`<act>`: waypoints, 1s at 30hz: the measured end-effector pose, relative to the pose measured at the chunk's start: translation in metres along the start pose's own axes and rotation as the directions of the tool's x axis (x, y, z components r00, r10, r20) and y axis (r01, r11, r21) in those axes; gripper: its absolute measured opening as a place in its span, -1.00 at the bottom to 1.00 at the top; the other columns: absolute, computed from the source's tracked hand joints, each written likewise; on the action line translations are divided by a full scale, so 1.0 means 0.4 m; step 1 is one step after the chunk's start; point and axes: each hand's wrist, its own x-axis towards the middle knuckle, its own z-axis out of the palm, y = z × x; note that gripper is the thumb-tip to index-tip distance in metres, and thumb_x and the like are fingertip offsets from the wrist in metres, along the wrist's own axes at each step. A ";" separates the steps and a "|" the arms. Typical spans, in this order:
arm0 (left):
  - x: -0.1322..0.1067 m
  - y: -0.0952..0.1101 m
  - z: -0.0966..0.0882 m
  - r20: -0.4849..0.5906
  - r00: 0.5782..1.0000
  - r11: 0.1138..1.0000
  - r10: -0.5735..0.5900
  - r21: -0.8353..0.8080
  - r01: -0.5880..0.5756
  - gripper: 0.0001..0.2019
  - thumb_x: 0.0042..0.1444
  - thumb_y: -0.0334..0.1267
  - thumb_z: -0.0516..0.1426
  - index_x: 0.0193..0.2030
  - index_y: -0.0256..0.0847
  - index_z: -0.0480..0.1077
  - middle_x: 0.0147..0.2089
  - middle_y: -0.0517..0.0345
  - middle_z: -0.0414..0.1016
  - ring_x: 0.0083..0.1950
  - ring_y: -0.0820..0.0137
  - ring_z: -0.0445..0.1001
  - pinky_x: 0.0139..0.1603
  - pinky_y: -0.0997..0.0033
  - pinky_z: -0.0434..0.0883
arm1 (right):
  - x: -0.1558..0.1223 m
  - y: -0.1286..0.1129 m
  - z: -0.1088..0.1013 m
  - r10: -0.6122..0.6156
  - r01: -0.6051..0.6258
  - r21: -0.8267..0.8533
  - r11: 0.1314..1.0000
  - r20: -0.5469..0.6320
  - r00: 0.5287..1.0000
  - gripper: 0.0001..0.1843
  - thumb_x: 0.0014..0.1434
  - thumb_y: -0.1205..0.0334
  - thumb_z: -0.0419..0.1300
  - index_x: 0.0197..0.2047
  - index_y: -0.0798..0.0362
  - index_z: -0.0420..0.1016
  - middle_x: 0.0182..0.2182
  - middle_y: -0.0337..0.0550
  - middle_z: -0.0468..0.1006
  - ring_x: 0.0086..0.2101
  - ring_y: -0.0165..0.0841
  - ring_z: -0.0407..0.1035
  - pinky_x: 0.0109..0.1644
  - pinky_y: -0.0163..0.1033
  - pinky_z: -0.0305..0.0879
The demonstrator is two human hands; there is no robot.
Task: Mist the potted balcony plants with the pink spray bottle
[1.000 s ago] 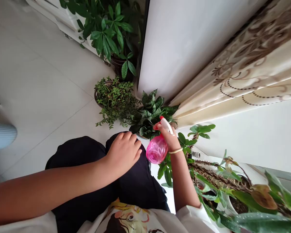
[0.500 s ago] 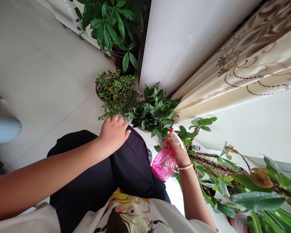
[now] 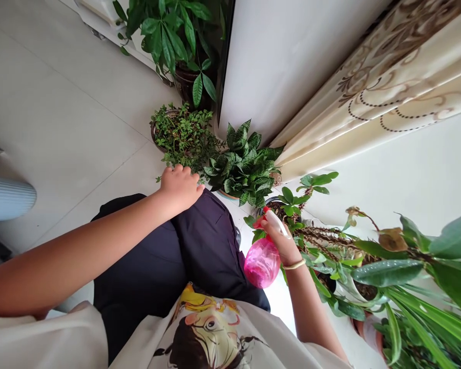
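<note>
A pink see-through spray bottle (image 3: 263, 262) with a red and white spray head is gripped by my right hand (image 3: 280, 238), whose fingers wrap round its neck. Liquid shows inside the round body, which hangs over the side of my dark trousers. My left hand (image 3: 181, 189) lies palm down on my knee, holding nothing, its fingers apart and partly bent over the far side. Just beyond it grows a small-leaved bushy plant (image 3: 184, 134) in a pot. A dark green, broad-leaved potted plant (image 3: 246, 166) stands between the two hands, farther out.
At the back is a taller potted plant (image 3: 169, 38) beside a dark-edged panel. A patterned curtain (image 3: 330, 128) hangs at the right. Below it, a thorny-stemmed plant (image 3: 322, 238) and other leafy pots crowd my right side. A pale blue ribbed object (image 3: 7, 199) stands on the tiled floor at left.
My view has shifted slightly, so the plants and curtain sit higher in the picture. My left hand stays on the knee, and my right hand still grips the spray bottle, its liquid now sloshed about.
</note>
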 end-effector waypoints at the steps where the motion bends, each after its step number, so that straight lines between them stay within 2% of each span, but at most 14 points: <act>1: 0.002 0.002 0.000 0.009 1.000 1.000 -0.002 -0.003 0.002 -0.50 0.35 -0.03 -0.16 0.14 -0.16 0.47 0.20 -0.12 0.46 0.28 0.08 0.31 0.18 0.11 0.25 | 0.001 -0.012 0.015 -0.018 0.018 -0.012 1.000 0.025 1.000 -0.65 0.13 -0.13 0.24 -0.32 -0.01 0.58 -0.36 -0.14 0.61 -0.39 -0.30 0.38 -0.29 -0.19 0.28; 5: 0.013 0.010 0.002 0.039 0.999 0.999 -0.019 -0.049 0.021 -0.48 0.35 -0.01 -0.16 0.16 -0.20 0.47 0.23 -0.16 0.44 0.31 0.04 0.29 0.21 0.07 0.24 | 0.021 -0.052 0.071 -0.070 0.080 -0.093 0.992 0.108 0.992 -0.64 0.14 -0.03 0.18 -0.54 0.04 0.47 -0.56 -0.19 0.49 -0.50 -0.39 0.29 -0.33 -0.23 0.23; 8: 0.021 0.007 0.002 0.059 0.998 0.996 -0.036 -0.077 0.040 -0.46 0.36 0.01 -0.19 0.18 -0.16 0.46 0.25 -0.12 0.43 0.32 0.05 0.29 0.22 0.06 0.24 | 0.047 -0.060 0.076 -0.107 0.107 0.007 0.994 0.071 0.992 -0.70 0.12 -0.01 0.19 -0.49 0.02 0.48 -0.50 -0.17 0.53 -0.43 -0.35 0.38 -0.24 -0.21 0.31; 11: 0.022 -0.004 0.003 0.068 0.995 0.993 -0.071 -0.085 0.077 -0.46 0.36 0.01 -0.21 0.20 -0.13 0.45 0.27 -0.10 0.41 0.33 0.05 0.29 0.21 0.06 0.25 | 0.077 -0.048 0.043 -0.119 0.131 0.121 0.984 -0.102 0.988 -0.73 0.12 -0.03 0.20 -0.39 0.00 0.50 -0.39 -0.14 0.58 -0.34 -0.31 0.43 -0.16 -0.18 0.38; 13: 0.019 -0.008 0.002 0.074 0.993 0.992 -0.089 -0.082 0.095 -0.45 0.36 0.01 -0.20 0.20 -0.14 0.44 0.27 -0.12 0.41 0.34 0.04 0.28 0.21 0.05 0.25 | 0.089 -0.034 0.012 -0.100 0.132 0.167 0.977 -0.189 0.977 -0.72 0.13 -0.03 0.19 -0.45 -0.01 0.44 -0.46 -0.17 0.52 -0.40 -0.33 0.40 -0.21 -0.18 0.39; 16: 0.013 -0.004 -0.002 0.047 0.995 0.992 -0.086 -0.084 0.090 -0.45 0.35 0.01 -0.20 0.20 -0.15 0.45 0.27 -0.13 0.41 0.34 0.03 0.28 0.22 0.03 0.25 | 0.081 -0.012 -0.030 -0.056 0.120 0.255 0.959 -0.245 0.968 -0.71 0.12 -0.02 0.19 -0.48 -0.01 0.39 -0.53 -0.22 0.45 -0.46 -0.37 0.37 -0.25 -0.20 0.39; 18: 0.011 0.002 -0.006 0.030 0.997 0.993 -0.078 -0.090 0.080 -0.45 0.35 0.01 -0.20 0.20 -0.14 0.45 0.27 -0.12 0.41 0.33 0.03 0.28 0.23 0.02 0.24 | 0.057 0.004 -0.047 -0.060 0.135 0.287 0.948 -0.257 0.965 -0.73 0.12 -0.04 0.21 -0.40 -0.02 0.44 -0.45 -0.21 0.51 -0.38 -0.35 0.43 -0.16 -0.18 0.42; 21: 0.012 0.008 -0.012 0.035 0.997 0.992 -0.076 -0.102 0.079 -0.44 0.34 0.02 -0.19 0.20 -0.15 0.45 0.28 -0.13 0.40 0.33 0.02 0.28 0.23 0.01 0.24 | 0.006 0.025 -0.048 -0.046 0.101 0.245 0.964 -0.220 0.974 -0.71 0.11 -0.07 0.24 -0.33 -0.01 0.50 -0.37 -0.15 0.57 -0.30 -0.29 0.49 -0.06 -0.12 0.44; 25: 0.015 0.010 -0.016 0.017 0.997 0.990 -0.080 -0.114 0.082 -0.43 0.35 0.03 -0.21 0.24 -0.14 0.43 0.28 -0.11 0.40 0.32 0.04 0.28 0.23 0.03 0.25 | -0.026 0.014 -0.001 0.004 0.012 0.231 0.973 -0.066 0.998 -0.65 0.13 -0.11 0.23 -0.44 0.01 0.49 -0.51 -0.14 0.52 -0.44 -0.31 0.43 -0.24 -0.15 0.42; 28: 0.012 0.014 -0.019 0.026 0.997 0.991 -0.075 -0.109 0.077 -0.44 0.36 0.03 -0.20 0.23 -0.13 0.43 0.28 -0.10 0.40 0.33 0.03 0.27 0.23 0.03 0.25 | 0.011 -0.032 0.036 -0.129 0.132 0.280 0.951 -0.028 0.991 -0.68 0.15 -0.09 0.21 -0.34 0.02 0.50 -0.39 -0.13 0.58 -0.32 -0.30 0.48 -0.11 -0.14 0.44; 30: 0.007 0.017 -0.023 0.034 0.996 0.991 -0.077 -0.109 0.081 -0.44 0.36 0.02 -0.20 0.23 -0.14 0.43 0.29 -0.10 0.39 0.34 0.03 0.26 0.24 0.03 0.23 | 0.054 -0.061 0.042 -0.189 0.212 0.306 0.928 -0.102 0.977 -0.71 0.15 -0.06 0.19 -0.31 0.00 0.46 -0.40 -0.18 0.55 -0.33 -0.33 0.46 -0.10 -0.16 0.44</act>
